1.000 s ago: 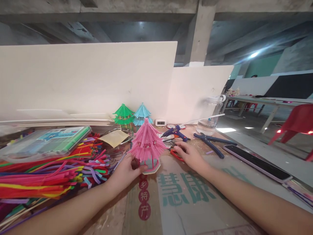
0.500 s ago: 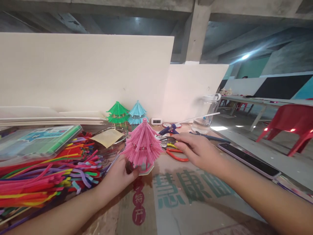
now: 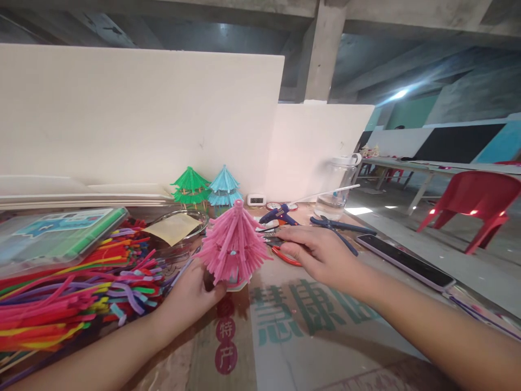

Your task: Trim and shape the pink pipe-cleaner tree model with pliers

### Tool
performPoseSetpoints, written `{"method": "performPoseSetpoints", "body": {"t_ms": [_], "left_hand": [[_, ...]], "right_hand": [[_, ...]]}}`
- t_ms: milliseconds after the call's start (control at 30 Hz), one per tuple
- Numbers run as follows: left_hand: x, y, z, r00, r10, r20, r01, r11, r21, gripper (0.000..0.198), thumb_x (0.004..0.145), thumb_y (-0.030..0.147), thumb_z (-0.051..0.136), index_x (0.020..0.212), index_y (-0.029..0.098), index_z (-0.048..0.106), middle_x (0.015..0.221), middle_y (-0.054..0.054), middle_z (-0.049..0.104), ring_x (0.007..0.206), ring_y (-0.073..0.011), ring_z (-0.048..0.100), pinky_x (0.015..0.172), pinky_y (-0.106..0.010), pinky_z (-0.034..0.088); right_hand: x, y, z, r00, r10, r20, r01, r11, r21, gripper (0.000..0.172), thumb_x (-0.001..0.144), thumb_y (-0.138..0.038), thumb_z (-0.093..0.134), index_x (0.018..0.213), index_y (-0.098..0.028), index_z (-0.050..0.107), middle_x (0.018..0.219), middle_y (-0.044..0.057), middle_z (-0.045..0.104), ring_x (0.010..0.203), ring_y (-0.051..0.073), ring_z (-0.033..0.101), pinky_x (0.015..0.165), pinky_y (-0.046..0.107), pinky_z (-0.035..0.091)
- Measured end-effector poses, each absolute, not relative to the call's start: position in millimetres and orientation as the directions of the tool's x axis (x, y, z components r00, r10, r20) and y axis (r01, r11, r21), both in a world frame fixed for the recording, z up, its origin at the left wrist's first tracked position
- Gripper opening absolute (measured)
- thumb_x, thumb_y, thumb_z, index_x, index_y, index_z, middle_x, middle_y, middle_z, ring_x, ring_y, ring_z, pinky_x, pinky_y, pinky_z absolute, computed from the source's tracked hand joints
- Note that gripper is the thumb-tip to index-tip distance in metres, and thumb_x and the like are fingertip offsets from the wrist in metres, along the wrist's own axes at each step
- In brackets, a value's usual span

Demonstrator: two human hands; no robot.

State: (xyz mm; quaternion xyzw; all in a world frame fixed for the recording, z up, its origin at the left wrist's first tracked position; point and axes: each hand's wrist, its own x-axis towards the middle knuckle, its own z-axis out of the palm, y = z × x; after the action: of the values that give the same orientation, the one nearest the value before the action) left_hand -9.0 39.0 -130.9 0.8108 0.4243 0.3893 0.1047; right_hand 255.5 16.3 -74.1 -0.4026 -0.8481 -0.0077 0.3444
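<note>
A small pink pavilion (image 3: 236, 244) with a tiered roof of fuzzy pipe-cleaner strips stands upright in front of me. My left hand (image 3: 199, 288) is closed around the left side of its pale base, fingers partly hidden behind. My right hand (image 3: 317, 250) reaches over tools right of the pavilion, fingers stretched forward and thumb apart. Below its fingertips lie orange-handled pliers or scissors (image 3: 287, 257), mostly covered by the hand. Just beyond sits a blue glue gun (image 3: 280, 214). Blue-handled pliers (image 3: 344, 225) rest behind the right hand.
Green (image 3: 190, 187) and light blue (image 3: 225, 184) pavilions stand at the back by a small clock (image 3: 256, 200). Many-coloured pipe cleaners (image 3: 81, 293) and a plastic case (image 3: 61, 233) fill the left. At right are a water bottle (image 3: 336, 187) and a phone (image 3: 405, 262).
My right hand has come down over the tools, hiding the yellow handles seen before. The pink pavilion's roof has turned or tilted slightly in my left hand. The view has shifted a little.
</note>
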Motion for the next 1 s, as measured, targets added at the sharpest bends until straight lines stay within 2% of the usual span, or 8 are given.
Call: {"method": "performPoseSetpoints", "body": {"t_ms": [267, 467, 667, 1000], "left_hand": [[-7.2, 36.6, -127.4, 0.359, 0.759, 0.543, 0.606, -0.632, 0.483, 0.019, 0.071, 0.024, 0.049, 0.085, 0.021, 0.061, 0.079, -0.003, 0.067, 0.078, -0.0231, 0.062, 0.077, -0.032, 0.051], [-7.0, 37.4, -127.8, 0.35, 0.774, 0.528, 0.623, -0.613, 0.485, 0.016, 0.07, 0.025, 0.049, 0.081, 0.02, 0.061, 0.073, -0.001, 0.065, 0.069, -0.0209, 0.061, 0.069, -0.031, 0.051], [-6.9, 35.8, -126.4, 0.326, 0.805, 0.496, 0.641, -0.574, 0.51, 0.018, 0.069, 0.025, 0.05, 0.081, 0.019, 0.062, 0.081, -0.003, 0.068, 0.074, -0.0207, 0.063, 0.071, -0.031, 0.052], [-8.4, 37.1, -129.6, 0.343, 0.751, 0.564, 0.631, -0.629, 0.454, 0.019, 0.072, 0.027, 0.048, 0.083, 0.019, 0.062, 0.082, -0.004, 0.069, 0.075, -0.0215, 0.064, 0.069, -0.031, 0.053]], "right_hand": [[254.6, 19.5, -79.3, -0.428, 0.667, 0.61, 0.665, 0.689, -0.287, 0.034, 0.095, -0.034, 0.045, 0.106, -0.021, 0.075, 0.102, 0.009, 0.077, 0.093, 0.024, 0.071, 0.079, 0.035, 0.052], [253.5, 18.3, -79.3, -0.435, 0.655, 0.618, 0.663, 0.698, -0.272, 0.033, 0.095, -0.032, 0.046, 0.105, -0.02, 0.075, 0.096, 0.009, 0.078, 0.088, 0.024, 0.071, 0.075, 0.034, 0.052], [252.3, 17.3, -78.6, -0.437, 0.648, 0.624, 0.654, 0.705, -0.275, 0.031, 0.095, -0.029, 0.047, 0.102, -0.018, 0.076, 0.094, 0.01, 0.078, 0.084, 0.022, 0.071, 0.072, 0.032, 0.052], [253.0, 18.0, -77.0, -0.409, 0.681, 0.607, 0.654, 0.683, -0.325, 0.03, 0.093, -0.03, 0.049, 0.101, -0.017, 0.075, 0.095, 0.01, 0.078, 0.082, 0.023, 0.071, 0.068, 0.031, 0.052]]}}
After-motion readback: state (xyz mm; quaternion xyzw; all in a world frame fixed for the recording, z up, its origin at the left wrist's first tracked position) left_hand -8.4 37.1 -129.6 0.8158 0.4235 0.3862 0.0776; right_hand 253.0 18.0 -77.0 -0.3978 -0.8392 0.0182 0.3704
